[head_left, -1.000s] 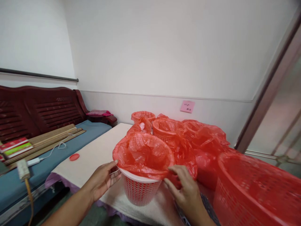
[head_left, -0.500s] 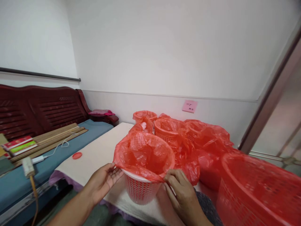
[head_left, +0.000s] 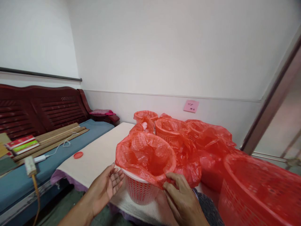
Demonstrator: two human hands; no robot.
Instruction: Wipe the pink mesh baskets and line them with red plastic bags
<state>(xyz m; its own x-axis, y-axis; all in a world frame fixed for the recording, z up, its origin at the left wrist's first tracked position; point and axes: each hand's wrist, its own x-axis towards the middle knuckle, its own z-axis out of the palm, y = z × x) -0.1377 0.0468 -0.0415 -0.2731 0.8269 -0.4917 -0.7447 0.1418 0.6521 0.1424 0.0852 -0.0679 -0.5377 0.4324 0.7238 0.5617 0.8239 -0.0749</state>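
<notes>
Right hand [head_left: 181, 197] here, thumb and fingertips pinching the red bag [head_left: 150, 177] at the front-right rim; left hand [head_left: 103, 191], palm up, fingers loosely spread and gripping nothing, right beside the rim's other side, contact hard to call! Between them, the white basket [head_left: 141, 191] stands upright near the front edge of the cloth-covered table [head_left: 101, 144], the bag lining it and folded over its rim. Look right: a big red basket [head_left: 237, 194] crowds that side, just past the right forearm. Behind, a tight pack of bag-lined baskets [head_left: 170, 130] and crumpled red plastic reaches toward the wall [head_left: 152, 105]. The widest stretch of pale cloth runs left, carrying a red ring [head_left: 78, 155] near the left edge, with purple trim [head_left: 61, 176] hanging below.
</notes>
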